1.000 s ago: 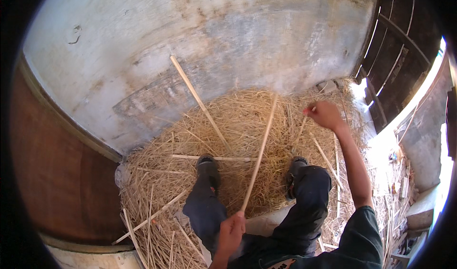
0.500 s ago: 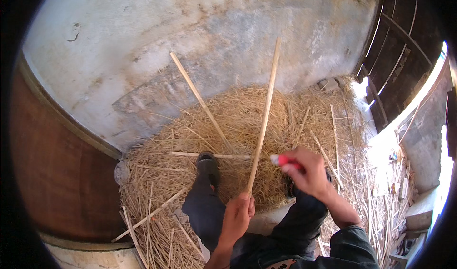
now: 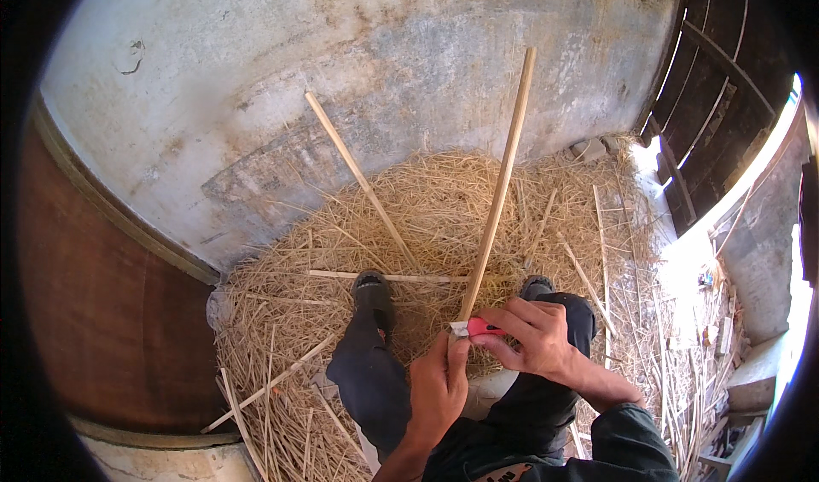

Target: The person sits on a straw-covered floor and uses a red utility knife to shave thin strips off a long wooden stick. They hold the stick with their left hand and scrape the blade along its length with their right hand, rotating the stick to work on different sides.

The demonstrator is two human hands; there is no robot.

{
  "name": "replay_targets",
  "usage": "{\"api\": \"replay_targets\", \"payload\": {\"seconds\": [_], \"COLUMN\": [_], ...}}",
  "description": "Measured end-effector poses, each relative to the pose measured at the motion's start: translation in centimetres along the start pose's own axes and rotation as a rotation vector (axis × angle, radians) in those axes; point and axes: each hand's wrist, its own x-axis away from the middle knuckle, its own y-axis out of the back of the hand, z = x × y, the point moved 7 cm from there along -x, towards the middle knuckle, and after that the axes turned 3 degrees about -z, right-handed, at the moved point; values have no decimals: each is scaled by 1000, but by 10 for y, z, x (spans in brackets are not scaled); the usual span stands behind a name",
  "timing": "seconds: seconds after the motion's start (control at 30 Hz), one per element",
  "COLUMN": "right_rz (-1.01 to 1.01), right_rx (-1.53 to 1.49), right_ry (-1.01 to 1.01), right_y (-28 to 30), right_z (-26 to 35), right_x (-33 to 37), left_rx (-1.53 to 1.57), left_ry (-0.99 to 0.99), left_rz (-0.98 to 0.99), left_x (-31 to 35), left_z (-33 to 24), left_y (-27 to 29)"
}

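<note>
My left hand (image 3: 437, 390) is closed around the near end of a long pale wooden stick (image 3: 503, 183), which slants up and to the right toward the wall. In my right hand (image 3: 536, 339) is a red utility knife (image 3: 485, 327) with a short, wide pale blade. The blade lies against the stick just above my left thumb and fingertips. Both hands are close together, in front of my lap. My fingers hide the lowest end of the stick and part of the knife's handle.
Straw and shavings (image 3: 435, 192) cover the floor around my feet. A second stick (image 3: 358, 175) leans toward the stained wall (image 3: 341, 55), and a thinner one (image 3: 409, 277) lies crosswise by my shoes. Brown board (image 3: 119, 294) stands at left; dark wooden planks (image 3: 717, 81) at right.
My right hand has brought the knife down and left onto the stick. The stick's far end has swung to the right and up. My right foot has come into clearer view.
</note>
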Motion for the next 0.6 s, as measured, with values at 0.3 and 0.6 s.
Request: {"api": "replay_targets", "payload": {"seconds": [0.3,0.6], "right_rz": [-44,-68], "right_rx": [26,49], "right_ry": [-36,-73], "right_y": [8,15], "right_z": [-8,-30], "right_x": [-11,-22], "left_rx": [-163,-201], "left_ry": [-56,-31], "left_rz": [-42,-30], "left_x": [2,11], "left_z": [-7,4], "left_y": [6,5]}}
